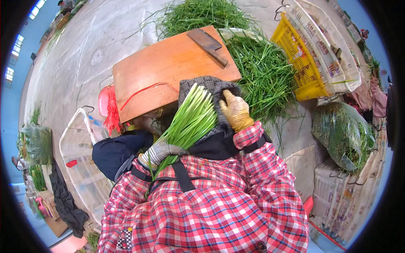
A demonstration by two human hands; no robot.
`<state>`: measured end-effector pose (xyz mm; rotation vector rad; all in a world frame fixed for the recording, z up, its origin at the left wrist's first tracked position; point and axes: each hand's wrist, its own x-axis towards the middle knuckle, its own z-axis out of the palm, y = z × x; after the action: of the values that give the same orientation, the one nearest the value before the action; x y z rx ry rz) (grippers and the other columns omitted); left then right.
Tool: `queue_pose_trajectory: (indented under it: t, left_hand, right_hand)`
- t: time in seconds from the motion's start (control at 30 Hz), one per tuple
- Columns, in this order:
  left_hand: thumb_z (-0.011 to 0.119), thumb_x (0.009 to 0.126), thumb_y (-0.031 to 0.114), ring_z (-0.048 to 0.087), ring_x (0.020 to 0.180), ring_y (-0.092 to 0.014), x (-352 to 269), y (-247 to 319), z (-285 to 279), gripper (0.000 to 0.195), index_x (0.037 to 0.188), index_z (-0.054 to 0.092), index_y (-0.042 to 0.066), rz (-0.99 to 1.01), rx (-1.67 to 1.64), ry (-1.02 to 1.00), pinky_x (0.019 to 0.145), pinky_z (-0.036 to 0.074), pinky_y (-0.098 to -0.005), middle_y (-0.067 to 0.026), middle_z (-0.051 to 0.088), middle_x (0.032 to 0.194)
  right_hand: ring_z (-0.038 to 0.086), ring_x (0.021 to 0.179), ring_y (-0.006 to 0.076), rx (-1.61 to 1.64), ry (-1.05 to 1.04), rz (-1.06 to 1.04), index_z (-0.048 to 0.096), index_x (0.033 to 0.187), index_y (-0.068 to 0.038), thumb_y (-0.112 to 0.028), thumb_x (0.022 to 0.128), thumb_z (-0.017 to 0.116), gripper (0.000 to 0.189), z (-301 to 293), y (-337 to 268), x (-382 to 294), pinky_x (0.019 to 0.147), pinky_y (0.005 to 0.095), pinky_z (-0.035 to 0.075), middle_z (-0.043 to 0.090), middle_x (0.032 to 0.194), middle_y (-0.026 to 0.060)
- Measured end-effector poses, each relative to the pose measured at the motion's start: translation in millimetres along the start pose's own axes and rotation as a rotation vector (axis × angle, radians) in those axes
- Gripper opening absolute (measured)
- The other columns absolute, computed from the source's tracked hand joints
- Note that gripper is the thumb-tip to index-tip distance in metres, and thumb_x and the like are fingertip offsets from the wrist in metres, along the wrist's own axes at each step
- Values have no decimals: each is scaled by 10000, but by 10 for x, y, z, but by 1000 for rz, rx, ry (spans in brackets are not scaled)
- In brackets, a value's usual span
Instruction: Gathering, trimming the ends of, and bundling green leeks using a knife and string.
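My left hand (163, 153), in a striped grey knit glove, is closed around the lower part of a bunch of long green chives (193, 118). The pale stem ends point up and away from me, and loose leaf tips trail below my wrist. My right hand (235, 110) wears a tan-yellow glove. Its fingers are bent onto the folded edge of a dark grey fuzzy cloth (205, 81) across my lap. Part of the bunch rests over this cloth.
Beyond my lap stands a wooden board (158, 69) bearing a cleaver (208, 46) and a red strip (152, 87). Red ties (112, 110) hang at its left. Heaped greens (262, 69) lie right, beside a yellow crate (300, 60). A white crate (85, 164) is at left, a bagged bundle (341, 136) at right.
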<state>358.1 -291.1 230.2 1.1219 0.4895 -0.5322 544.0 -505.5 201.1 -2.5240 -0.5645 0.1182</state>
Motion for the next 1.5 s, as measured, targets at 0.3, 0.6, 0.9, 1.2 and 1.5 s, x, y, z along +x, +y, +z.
queue_pose_trajectory:
  t: [0.3,0.6,0.9,1.2,1.5]
  left_hand:
    - [671,761,65,666,762,-188,-112,61,-140,476,1210,533,-10,-233,-96,-141,570,520,-228,-159,681,941]
    - [682,783,169,666,855,-244,-25,20,-245,500,1211,522,-35,-203,-232,-228,726,539,-280,-176,664,1008]
    - [659,810,138,670,845,-266,-87,-113,-296,448,1198,525,-41,-229,-357,-247,752,533,-290,-209,659,1016]
    - [659,824,142,643,709,-155,-258,13,-157,370,1155,563,8,-109,-63,-124,572,507,-206,-134,682,914]
    - [701,793,118,617,679,-127,-385,-234,-323,422,1181,564,24,25,-101,-219,536,479,-199,-88,672,930]
  right_hand:
    - [657,818,208,1334,137,175,659,1024,-35,-98,781,659,251,-688,194,-213,800,334,517,681,955,138]
    - [643,858,331,164,-26,-257,674,1045,-123,-136,788,610,266,-146,-210,-95,769,405,513,674,919,138]
    - [615,827,129,996,104,58,665,1026,9,-40,845,602,198,-494,257,-58,782,264,495,686,958,67]
    - [640,784,333,88,13,-365,612,994,-126,-245,822,640,211,-7,-859,92,676,430,501,659,845,120]
    - [657,794,346,66,85,94,614,936,-86,-209,828,634,165,-43,150,165,714,426,513,669,836,172]
